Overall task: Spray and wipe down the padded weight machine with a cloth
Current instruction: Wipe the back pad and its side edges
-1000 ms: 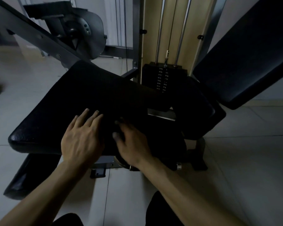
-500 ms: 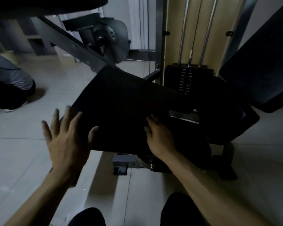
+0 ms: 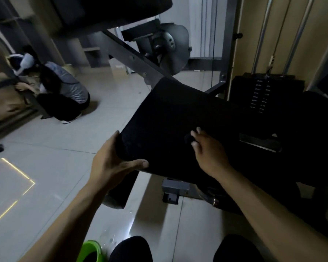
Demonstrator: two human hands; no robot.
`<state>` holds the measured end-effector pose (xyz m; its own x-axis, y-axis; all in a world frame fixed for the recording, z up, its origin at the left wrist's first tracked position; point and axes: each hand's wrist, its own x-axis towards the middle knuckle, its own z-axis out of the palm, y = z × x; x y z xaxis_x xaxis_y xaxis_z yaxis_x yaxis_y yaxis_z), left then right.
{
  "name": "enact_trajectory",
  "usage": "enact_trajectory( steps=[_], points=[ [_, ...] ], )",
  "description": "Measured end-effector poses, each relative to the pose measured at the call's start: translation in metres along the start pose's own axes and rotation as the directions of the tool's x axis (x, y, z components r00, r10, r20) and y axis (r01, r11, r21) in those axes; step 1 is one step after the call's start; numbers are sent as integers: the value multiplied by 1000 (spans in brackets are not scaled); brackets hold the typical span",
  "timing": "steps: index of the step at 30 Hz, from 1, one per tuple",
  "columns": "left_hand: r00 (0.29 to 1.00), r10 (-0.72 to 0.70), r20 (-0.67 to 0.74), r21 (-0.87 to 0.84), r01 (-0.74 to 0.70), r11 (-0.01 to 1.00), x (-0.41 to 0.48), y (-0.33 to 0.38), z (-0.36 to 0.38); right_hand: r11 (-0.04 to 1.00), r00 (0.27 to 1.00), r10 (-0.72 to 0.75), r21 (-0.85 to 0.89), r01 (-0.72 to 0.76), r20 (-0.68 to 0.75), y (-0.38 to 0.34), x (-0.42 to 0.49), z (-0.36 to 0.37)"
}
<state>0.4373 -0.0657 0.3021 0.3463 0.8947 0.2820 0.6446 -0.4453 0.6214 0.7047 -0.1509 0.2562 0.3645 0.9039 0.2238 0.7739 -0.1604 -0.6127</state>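
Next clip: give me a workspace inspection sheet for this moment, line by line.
Surface: black seat pad, dimly lit; wetness cannot be judged.
Job's things: cloth maybe under right hand, too dark to confirm; spray bottle not seen.
Clutter: green bucket and water drops on tiled floor.
Hands: left hand grips pad's near corner; right hand rests on pad top.
Cables: thin cable runs vertically beside frame upright.
Surroundings: weight stack behind pad; a person crouches far left.

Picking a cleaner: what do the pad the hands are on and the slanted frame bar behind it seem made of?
Pad: black vinyl or leatherette, probably; faint pebbled grain, rounded cushioned edge the left hand grips. Frame bar: grey painted metal, likely steel; matte faces, bolt heads.
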Motion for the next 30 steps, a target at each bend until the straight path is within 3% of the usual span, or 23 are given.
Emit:
enact_trajectory(
  steps=[4, 7, 9, 11, 13, 16, 18, 20, 23, 25, 27, 30],
  points=[
    [1000, -8, 5, -130, 9, 992, 3, -6, 0, 975, 976, -220, 47, 219, 7, -98, 10, 37],
    [998, 9, 61, -239, 6, 971, 4, -26, -4, 859, 849, -512, 68, 507, 133, -135, 5, 59],
    [997, 6, 76, -256, 14, 967, 5, -31, -7, 806, 789, -589, 60, 589, 172, -119, 9, 56],
    [998, -22, 66, -244, 38, 969, 10, -28, -7, 859, 849, -510, 37, 510, 141, -85, 21, 43],
    [997, -23, 77, -236, 41, 971, 11, -27, -6, 946, 945, -322, 64, 319, 57, -54, 38, 30],
    [997, -7, 79, -250, 27, 968, 11, -27, -7, 991, 992, -127, 38, 128, -17, -69, 63, 32],
    [997, -19, 81, -271, 40, 962, 13, -30, -5, 987, 987, -158, 23, 158, -18, -108, 66, 45],
    [998, -39, 52, -276, 52, 960, 11, -33, -4, 951, 951, -306, 59, 304, 45, -148, 53, 58],
    [1000, -10, 0, -305, 9, 952, 5, -37, -1, 832, 818, -554, 128, 540, 154, -162, 23, 66],
    [1000, -6, 18, -349, 12, 937, 4, -42, -4, 779, 759, -627, 159, 607, 176, -136, 13, 57],
    [995, -19, 98, -334, 51, 941, 10, -41, -10, 819, 805, -574, 118, 562, 148, -99, 17, 43],
    [973, -21, 228, -269, 84, 959, 20, -35, -22, 962, 966, -260, 88, 258, 9, -53, 56, 31]
  ],
)
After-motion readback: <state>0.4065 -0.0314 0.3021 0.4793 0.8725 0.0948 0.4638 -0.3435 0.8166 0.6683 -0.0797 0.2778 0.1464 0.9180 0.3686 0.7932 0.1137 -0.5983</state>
